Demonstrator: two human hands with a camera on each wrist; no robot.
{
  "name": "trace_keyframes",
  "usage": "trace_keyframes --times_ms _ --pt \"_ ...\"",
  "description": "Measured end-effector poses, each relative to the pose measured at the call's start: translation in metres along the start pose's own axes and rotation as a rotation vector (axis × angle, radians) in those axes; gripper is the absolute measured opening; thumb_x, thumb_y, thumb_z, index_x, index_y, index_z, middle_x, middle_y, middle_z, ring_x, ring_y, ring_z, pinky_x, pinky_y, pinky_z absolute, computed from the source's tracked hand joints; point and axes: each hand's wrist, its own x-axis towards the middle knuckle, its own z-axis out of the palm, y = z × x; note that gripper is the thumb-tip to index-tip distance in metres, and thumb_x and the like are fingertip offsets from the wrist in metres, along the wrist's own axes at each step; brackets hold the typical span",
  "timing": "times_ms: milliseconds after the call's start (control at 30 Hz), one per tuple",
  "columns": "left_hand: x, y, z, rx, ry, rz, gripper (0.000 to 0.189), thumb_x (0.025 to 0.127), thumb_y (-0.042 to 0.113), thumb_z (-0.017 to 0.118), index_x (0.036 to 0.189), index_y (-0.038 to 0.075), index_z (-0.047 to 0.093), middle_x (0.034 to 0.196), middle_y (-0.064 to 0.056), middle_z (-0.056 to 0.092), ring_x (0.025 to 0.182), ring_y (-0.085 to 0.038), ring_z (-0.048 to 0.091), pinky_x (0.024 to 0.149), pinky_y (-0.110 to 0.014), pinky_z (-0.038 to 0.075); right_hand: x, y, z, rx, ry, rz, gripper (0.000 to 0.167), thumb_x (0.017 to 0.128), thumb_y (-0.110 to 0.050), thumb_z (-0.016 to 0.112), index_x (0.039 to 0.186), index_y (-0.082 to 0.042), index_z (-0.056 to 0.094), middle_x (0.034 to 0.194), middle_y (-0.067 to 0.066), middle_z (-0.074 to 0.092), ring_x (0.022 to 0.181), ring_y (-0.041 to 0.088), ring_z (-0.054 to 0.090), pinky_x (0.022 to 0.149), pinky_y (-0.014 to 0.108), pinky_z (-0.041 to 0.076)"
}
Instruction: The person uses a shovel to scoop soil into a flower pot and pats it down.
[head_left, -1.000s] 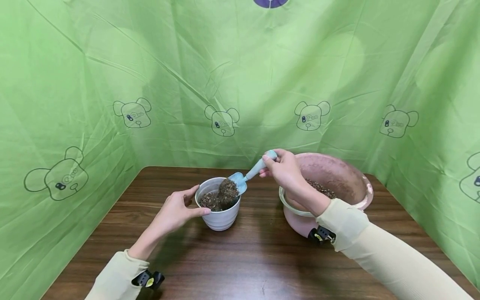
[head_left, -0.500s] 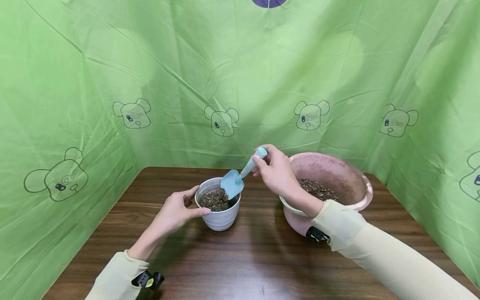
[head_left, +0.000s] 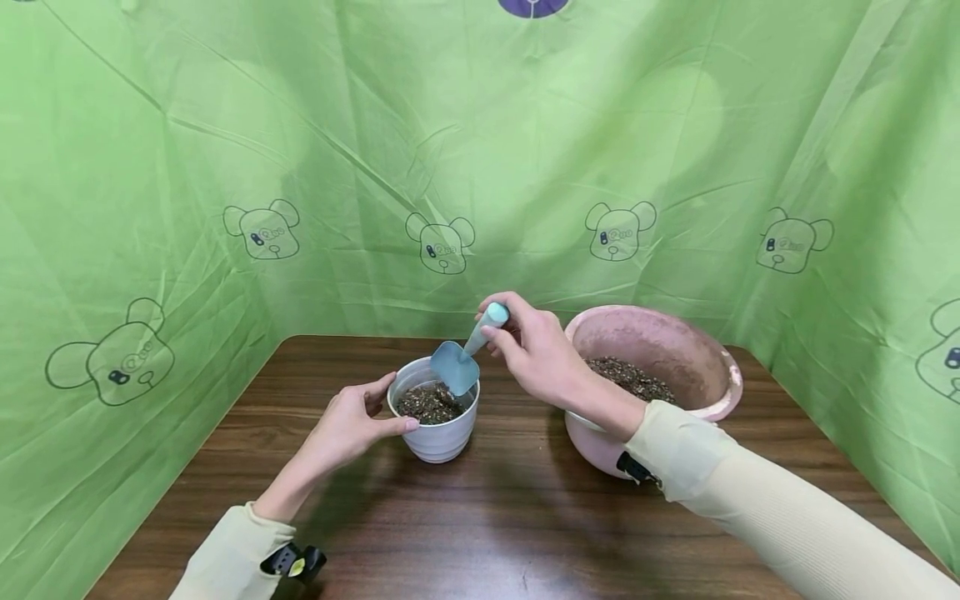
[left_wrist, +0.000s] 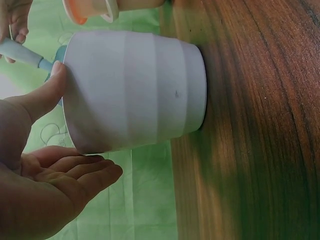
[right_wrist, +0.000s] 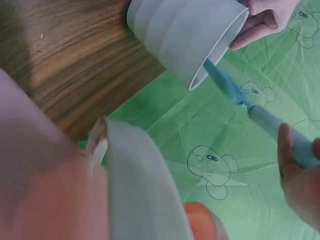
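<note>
- On the wooden table (head_left: 480, 517), at the right: pink basin (head_left: 678, 354), probably heaviest; best lifted by opposite rims.
- Left of it, upright: white pot (head_left: 438, 442), likely light, smooth, stiff; held at the rim between thumb and fingers of the left hand (head_left: 354, 419).
- Over the pot, tip inside: blue trowel (head_left: 454, 367), apparently light, rigid; best taken by the handle, as now clasped by the right hand (head_left: 536, 350).
- Inside the pot: loose-looking soil (head_left: 427, 407), seen in the head view, hidden in both wrist views.
- On the pot's wall: dark mark (left_wrist: 176, 94), clear only in the left wrist view.
</note>
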Motion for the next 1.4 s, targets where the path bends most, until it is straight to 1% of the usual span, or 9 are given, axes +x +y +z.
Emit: trace_keyframes --times_ms 133,267,367,533,633,767,1033,1233,1400 --pt "0.0 0.0 0.001 0.008 0.0 0.012 0.09 0.086 0.027 0.09 0.154 -0.011 0.044 0.149 -0.028 0.052 0.13 -0.042 0.059 0.107 -0.049 0.049 -0.001 0.0 -0.002 0.015 -0.035 -0.057 0.022 0.105 -0.004 0.063 0.127 -0.002 0.061 0.101 0.011 0.072 0.081 0.017 0.07 0.07 0.032 0.06" --pt "0.001 0.0 0.001 0.017 0.0 0.018 0.09 0.087 0.027 0.09 0.153 -0.011 0.044 0.149 -0.028 0.052 0.129 -0.043 0.059 0.107 -0.049 0.049 -0.003 0.0 -0.005 0.047 -0.024 -0.062 0.022 0.105 -0.003 0.062 0.127 -0.002 0.061 0.099 0.011 0.072 0.083 0.025 0.071 0.071 0.033 0.06" --pt "0.001 0.0 0.001 0.013 0.001 0.02 0.09 0.086 0.027 0.09 0.153 -0.011 0.044 0.149 -0.029 0.052 0.129 -0.043 0.059 0.107 -0.05 0.049 -0.003 0.002 -0.009 0.127 0.017 -0.016 0.022 0.106 -0.002 0.061 0.127 0.001 0.061 0.103 0.013 0.073 0.085 0.03 0.071 0.074 0.034 0.061" --pt "0.001 -0.002 0.002 0.004 -0.005 0.014 0.089 0.087 0.025 0.09 0.153 -0.012 0.043 0.15 -0.029 0.051 0.129 -0.043 0.059 0.107 -0.049 0.049 -0.002 0.008 -0.024 0.383 0.112 0.098 0.022 0.106 0.004 0.055 0.127 0.01 0.057 0.117 0.026 0.07 0.085 0.03 0.071 0.079 0.037 0.063" --pt "0.002 -0.001 0.001 0.008 -0.004 0.004 0.09 0.087 0.025 0.089 0.154 -0.011 0.042 0.152 -0.027 0.049 0.131 -0.041 0.058 0.108 -0.048 0.049 -0.004 0.01 -0.043 0.509 0.149 0.164 0.023 0.107 0.005 0.052 0.129 0.012 0.055 0.12 0.028 0.069 0.084 0.024 0.071 0.081 0.036 0.063" --pt "0.003 0.006 -0.004 0.02 0.006 0.005 0.093 0.087 0.03 0.089 0.155 -0.01 0.041 0.155 -0.026 0.047 0.134 -0.039 0.056 0.109 -0.049 0.047 -0.011 0.013 -0.076 0.621 0.171 0.241 0.024 0.108 0.0 0.054 0.131 0.008 0.055 0.118 0.02 0.072 0.086 0.022 0.072 0.084 0.036 0.063" --pt "0.012 0.039 -0.004 0.091 0.063 0.071 0.093 0.086 0.04 0.09 0.157 -0.001 0.046 0.155 -0.018 0.051 0.139 -0.038 0.052 0.113 -0.053 0.044 -0.038 0.02 -0.152 0.712 0.231 0.269 0.027 0.106 -0.009 0.063 0.129 0.005 0.06 0.112 0.019 0.073 0.09 0.023 0.073 0.087 0.032 0.061" --pt "0.021 0.075 0.016 0.051 0.059 0.092 0.091 0.082 0.038 0.092 0.157 0.008 0.05 0.155 -0.011 0.052 0.132 -0.038 0.059 0.109 -0.052 0.049 -0.064 0.038 -0.197 0.743 0.263 0.231 0.02 0.105 -0.004 0.063 0.122 0.006 0.066 0.111 0.021 0.075 0.086 0.025 0.075 0.085 0.032 0.061" --pt "0.03 0.1 0.04 0.008 0.014 0.126 0.093 0.081 0.038 0.093 0.157 0.01 0.05 0.154 -0.007 0.054 0.132 -0.029 0.059 0.11 -0.047 0.049 -0.081 0.056 -0.215 0.645 0.254 0.252 0.017 0.106 -0.003 0.06 0.12 0.003 0.068 0.113 0.017 0.076 0.087 0.024 0.075 0.082 0.032 0.062"
